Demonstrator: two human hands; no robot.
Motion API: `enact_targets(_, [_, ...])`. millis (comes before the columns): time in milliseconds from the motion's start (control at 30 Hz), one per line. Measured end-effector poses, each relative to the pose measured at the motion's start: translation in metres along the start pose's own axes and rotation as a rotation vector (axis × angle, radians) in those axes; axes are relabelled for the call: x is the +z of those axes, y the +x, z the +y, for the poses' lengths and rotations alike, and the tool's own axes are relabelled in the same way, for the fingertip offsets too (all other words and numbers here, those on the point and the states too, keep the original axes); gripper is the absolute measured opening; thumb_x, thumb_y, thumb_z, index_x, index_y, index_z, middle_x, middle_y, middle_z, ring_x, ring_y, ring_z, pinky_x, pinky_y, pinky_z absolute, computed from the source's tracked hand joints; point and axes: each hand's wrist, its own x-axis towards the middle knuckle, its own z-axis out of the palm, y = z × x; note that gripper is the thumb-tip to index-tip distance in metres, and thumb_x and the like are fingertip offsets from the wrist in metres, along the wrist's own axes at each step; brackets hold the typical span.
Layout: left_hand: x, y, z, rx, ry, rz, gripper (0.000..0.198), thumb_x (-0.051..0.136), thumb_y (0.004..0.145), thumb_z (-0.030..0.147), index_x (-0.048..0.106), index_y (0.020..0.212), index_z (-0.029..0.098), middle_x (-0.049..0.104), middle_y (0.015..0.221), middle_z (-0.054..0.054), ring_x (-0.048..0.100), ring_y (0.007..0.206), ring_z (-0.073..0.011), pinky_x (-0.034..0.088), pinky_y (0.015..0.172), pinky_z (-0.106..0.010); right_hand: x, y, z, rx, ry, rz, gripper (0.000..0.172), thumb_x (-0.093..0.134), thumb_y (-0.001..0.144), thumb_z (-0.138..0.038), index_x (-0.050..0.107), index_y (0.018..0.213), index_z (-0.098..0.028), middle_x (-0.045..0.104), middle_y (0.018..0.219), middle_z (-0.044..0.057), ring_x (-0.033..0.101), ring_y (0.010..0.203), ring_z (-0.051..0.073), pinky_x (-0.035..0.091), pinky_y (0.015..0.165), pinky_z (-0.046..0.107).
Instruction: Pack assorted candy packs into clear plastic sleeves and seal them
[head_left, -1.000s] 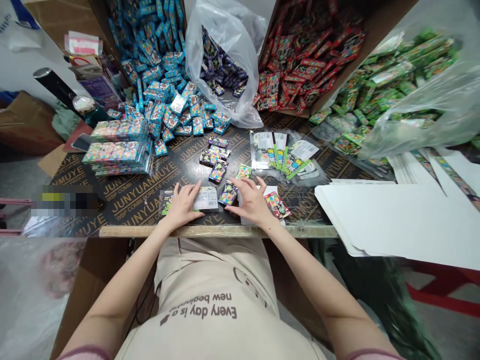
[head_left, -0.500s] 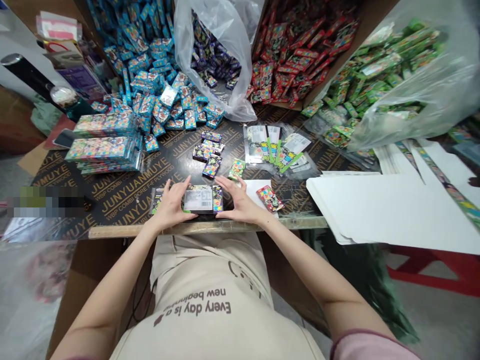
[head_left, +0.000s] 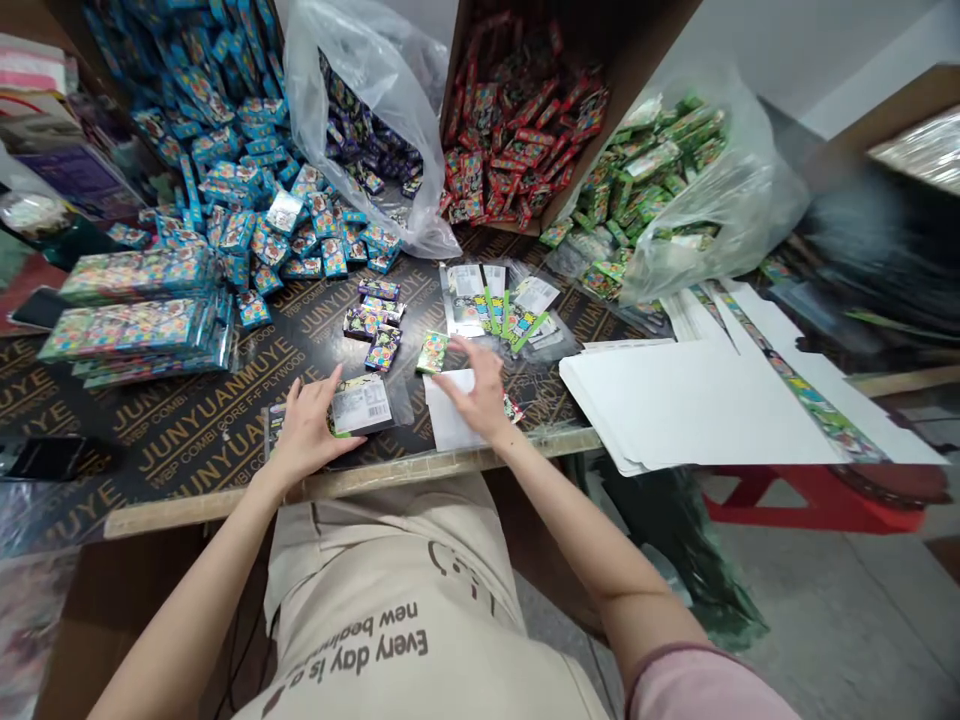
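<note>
My left hand rests on the near table edge with its fingers curled round a small stack of packets, barcode side up. My right hand hovers with spread fingers over a white card and a red packet; it holds nothing. Just beyond it lie a green packet and a few purple packets. A pile of clear sleeves with green-edged cards lies behind the right hand.
The plywood table carries heaps of blue packets, a clear bag of purple ones, a box of red ones and a bag of green ones. Wrapped bundles sit left. White sheets overhang the right.
My right hand let go of the stack and moved right over the white card and red packet. The left hand keeps the stack. The camera has swung to the right.
</note>
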Motion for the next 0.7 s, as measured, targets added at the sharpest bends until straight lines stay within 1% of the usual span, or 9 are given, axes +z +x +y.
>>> enact_targets(67, [0.002,0.002,-0.003,-0.003,0.081,-0.084,0.092,0.073,0.07,0.045,0.032,0.147,0.017,0.059,0.124,-0.016,0.053,0.118,-0.0347,0.025,0.111,-0.061,-0.012,0.029,0.037,0.035,-0.106,0.078,0.045,0.055,0.089,-0.045,0.055,0.127,-0.023,0.06,0.124,0.011,0.051,0.12,0.03,0.034,0.104,0.048])
enact_targets(167, [0.006,0.009,0.001,0.026,0.127,-0.177,0.088,0.073,0.069,0.049,0.038,0.145,0.019,0.058,0.125,-0.017,0.052,0.119,-0.0363,0.022,0.11,-0.065,-0.023,0.08,0.095,0.146,-0.247,0.076,0.043,0.06,0.084,-0.049,0.063,0.115,-0.02,0.056,0.127,0.016,0.048,0.122,0.034,0.037,0.102,0.051])
enact_targets(233, [0.012,0.016,0.009,0.058,0.096,-0.191,0.094,0.073,0.068,0.054,0.034,0.147,0.02,0.056,0.13,-0.018,0.05,0.123,-0.0354,0.022,0.111,-0.064,-0.026,0.113,0.128,0.235,-0.306,0.03,0.051,0.061,0.081,-0.053,0.062,0.117,-0.018,0.052,0.132,0.019,0.042,0.128,0.037,0.036,0.101,0.057])
enact_targets(300, [0.019,0.022,0.018,0.088,0.073,-0.196,0.097,0.073,0.068,0.057,0.033,0.148,0.02,0.052,0.136,-0.018,0.048,0.127,-0.0346,0.024,0.112,-0.062,-0.024,0.146,0.15,0.314,-0.335,-0.008,0.063,0.064,0.077,-0.059,0.057,0.124,-0.017,0.044,0.141,0.022,0.034,0.134,0.041,0.033,0.101,0.063])
enact_targets(433, [0.034,0.028,0.027,0.112,0.098,-0.157,0.087,0.072,0.07,0.058,0.043,0.143,0.02,0.049,0.14,-0.018,0.044,0.13,-0.035,0.028,0.111,-0.057,-0.013,0.208,0.17,0.399,-0.334,-0.059,0.088,0.077,0.065,-0.054,0.042,0.14,-0.021,0.023,0.154,0.023,0.02,0.142,0.044,0.027,0.102,0.07])
enact_targets(500, [0.038,0.028,0.027,0.123,0.1,-0.128,0.084,0.071,0.071,0.058,0.045,0.142,0.021,0.049,0.14,-0.018,0.043,0.131,-0.0347,0.029,0.111,-0.055,-0.004,0.238,0.178,0.42,-0.291,-0.061,0.097,0.081,0.062,-0.046,0.034,0.144,-0.021,0.024,0.153,0.024,0.023,0.141,0.043,0.028,0.104,0.067])
enact_targets(567, [0.04,0.027,0.025,0.13,0.091,-0.118,0.084,0.071,0.072,0.058,0.044,0.142,0.021,0.048,0.141,-0.017,0.043,0.131,-0.0343,0.03,0.11,-0.054,0.005,0.266,0.188,0.481,-0.205,-0.002,0.099,0.08,0.064,-0.042,0.03,0.145,-0.017,0.034,0.148,0.024,0.034,0.137,0.038,0.031,0.107,0.059])
enact_targets(633, [0.041,0.027,0.024,0.128,0.087,-0.121,0.084,0.071,0.072,0.057,0.043,0.143,0.022,0.048,0.141,-0.017,0.043,0.131,-0.0341,0.031,0.11,-0.053,0.014,0.292,0.203,0.601,-0.101,0.117,0.09,0.077,0.069,-0.04,0.031,0.141,-0.009,0.045,0.139,0.025,0.044,0.13,0.032,0.034,0.107,0.049])
enact_targets(700, [0.04,0.029,0.023,0.126,0.086,-0.135,0.085,0.072,0.071,0.055,0.042,0.143,0.023,0.048,0.142,-0.016,0.043,0.132,-0.0341,0.031,0.109,-0.052,0.022,0.314,0.219,0.727,-0.033,0.222,0.079,0.071,0.076,-0.04,0.032,0.134,-0.003,0.051,0.131,0.027,0.05,0.123,0.03,0.036,0.105,0.045])
